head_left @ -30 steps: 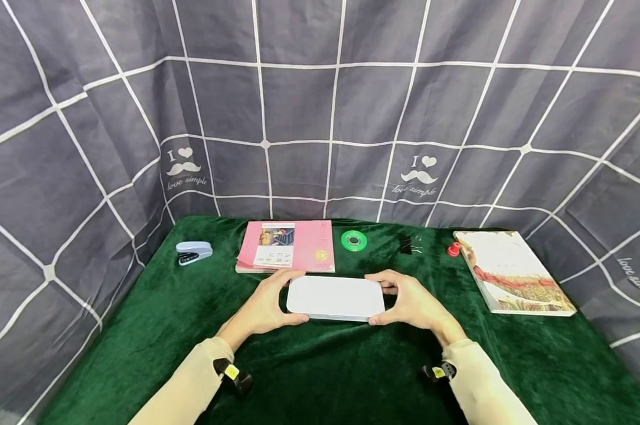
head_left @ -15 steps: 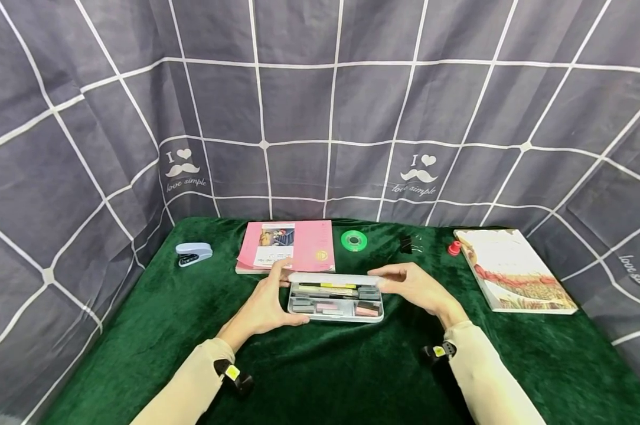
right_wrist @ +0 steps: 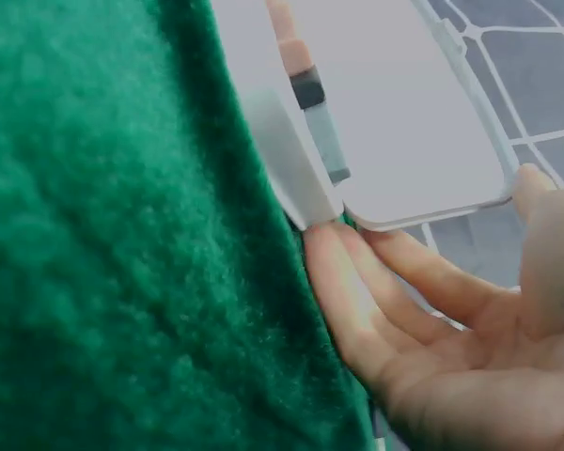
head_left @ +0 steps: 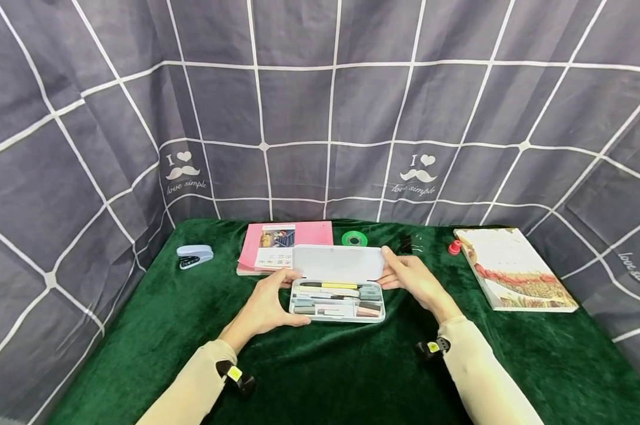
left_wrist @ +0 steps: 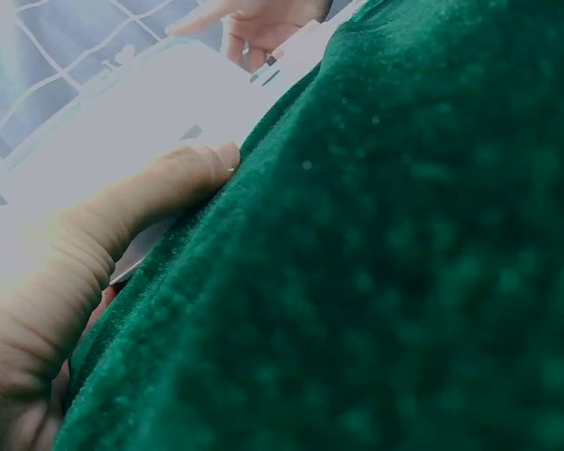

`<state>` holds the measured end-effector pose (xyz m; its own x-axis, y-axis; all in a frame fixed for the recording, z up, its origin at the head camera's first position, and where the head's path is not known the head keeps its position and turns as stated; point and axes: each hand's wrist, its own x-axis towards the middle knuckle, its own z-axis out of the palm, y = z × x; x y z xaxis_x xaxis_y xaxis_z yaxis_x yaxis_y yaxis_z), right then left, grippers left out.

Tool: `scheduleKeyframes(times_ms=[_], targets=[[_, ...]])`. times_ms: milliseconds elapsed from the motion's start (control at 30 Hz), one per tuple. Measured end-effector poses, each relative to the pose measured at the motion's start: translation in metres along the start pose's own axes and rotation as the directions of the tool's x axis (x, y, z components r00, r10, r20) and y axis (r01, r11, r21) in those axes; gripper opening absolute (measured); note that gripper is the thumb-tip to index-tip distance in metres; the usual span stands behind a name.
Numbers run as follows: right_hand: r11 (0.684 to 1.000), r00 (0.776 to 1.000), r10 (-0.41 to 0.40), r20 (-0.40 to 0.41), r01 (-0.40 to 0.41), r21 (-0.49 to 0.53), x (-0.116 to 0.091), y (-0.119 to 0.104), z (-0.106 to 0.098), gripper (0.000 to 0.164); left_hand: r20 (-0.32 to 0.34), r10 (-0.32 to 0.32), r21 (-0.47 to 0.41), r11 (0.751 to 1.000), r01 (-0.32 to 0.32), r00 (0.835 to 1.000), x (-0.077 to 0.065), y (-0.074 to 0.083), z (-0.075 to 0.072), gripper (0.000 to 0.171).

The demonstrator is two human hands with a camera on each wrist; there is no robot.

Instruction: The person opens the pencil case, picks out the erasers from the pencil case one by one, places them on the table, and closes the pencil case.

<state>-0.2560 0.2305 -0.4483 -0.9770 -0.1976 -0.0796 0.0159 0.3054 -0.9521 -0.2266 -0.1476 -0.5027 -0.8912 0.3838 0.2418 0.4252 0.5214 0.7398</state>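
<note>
A white pencil case (head_left: pixel 337 319) lies on the green cloth in front of me, its lid (head_left: pixel 337 262) tilted up at the back. Inside are several pens, one yellow and black (head_left: pixel 330 285), and small blocks, among them a pink and dark one (head_left: pixel 369 309). My left hand (head_left: pixel 267 307) grips the case's left end, thumb at the front and fingers behind. In the left wrist view the thumb (left_wrist: pixel 169 183) lies along its edge. My right hand (head_left: pixel 415 283) holds the lid's right side, thumb at the top corner; its fingers (right_wrist: pixel 432 272) sit by the hinge end.
Behind the case lie a pink book (head_left: pixel 314 234), a green disc (head_left: pixel 354 238) and black clips (head_left: pixel 407 243). A pale blue stapler (head_left: pixel 195 255) sits at the left. On the right are a small red piece (head_left: pixel 454 247) and a thick book (head_left: pixel 513 271). A grey checked curtain (head_left: pixel 293 106) stands behind.
The pencil case was closed a second ago. My right hand has raised its lid up and back, so the contents show. My left hand has stayed on the left end.
</note>
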Motion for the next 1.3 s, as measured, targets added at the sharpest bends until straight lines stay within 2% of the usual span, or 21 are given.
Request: scheduleKeyframes(times_ms=[67,167,200,267,367,467,667,1000,1100,1200,1300], targets=[[0.995,0.991,-0.093,-0.101,0.088,-0.051,-0.005,-0.002,-0.003,0.056,0.000,-0.010,0.004,1.000,0.010,1.000,0.000,-0.001,0.001,0.093],[0.958,0.944,-0.269,-0.192,0.242,-0.154,-0.015,-0.011,-0.008,0.029,0.002,-0.010,0.013,1.000,0.010,1.000,0.001,-0.001,0.000,0.093],[0.939,0.926,-0.326,-0.189,0.294,-0.176,-0.018,-0.014,-0.009,0.022,0.001,-0.007,0.018,1.000,0.007,1.000,0.001,-0.002,0.000,0.093],[0.903,0.903,-0.410,-0.132,0.380,-0.202,-0.023,-0.020,-0.008,0.018,0.001,-0.001,0.021,1.000,0.001,1.000,0.001,-0.002,-0.002,0.094],[0.857,0.881,-0.474,-0.017,0.457,-0.238,-0.025,-0.023,-0.001,0.021,-0.005,0.008,0.022,1.000,-0.008,1.000,0.000,-0.002,-0.004,0.095],[0.827,0.872,-0.484,0.068,0.481,-0.290,-0.024,-0.022,0.006,0.023,-0.004,0.005,0.018,1.000,-0.005,1.000,0.000,-0.002,-0.004,0.096],[0.777,0.862,-0.478,0.168,0.504,-0.376,-0.024,-0.015,0.014,0.024,0.004,0.005,0.014,1.000,-0.005,1.000,0.000,-0.001,-0.002,0.097],[0.659,0.835,-0.449,0.318,0.550,-0.513,-0.024,-0.013,0.021,0.030,0.013,0.003,0.007,1.000,-0.003,1.000,0.001,0.002,-0.003,0.095],[0.622,0.821,-0.452,0.350,0.571,-0.536,-0.024,-0.012,0.023,0.032,0.015,0.004,0.011,1.000,-0.004,1.000,0.001,0.002,-0.003,0.095],[0.604,0.813,-0.463,0.352,0.580,-0.547,-0.023,-0.011,0.023,0.033,0.016,0.011,0.018,1.000,-0.011,1.000,0.002,0.001,-0.002,0.096],[0.606,0.814,-0.468,0.343,0.578,-0.546,-0.024,-0.011,0.023,0.033,0.019,0.008,0.022,1.000,-0.009,1.000,0.002,0.001,-0.002,0.097]])
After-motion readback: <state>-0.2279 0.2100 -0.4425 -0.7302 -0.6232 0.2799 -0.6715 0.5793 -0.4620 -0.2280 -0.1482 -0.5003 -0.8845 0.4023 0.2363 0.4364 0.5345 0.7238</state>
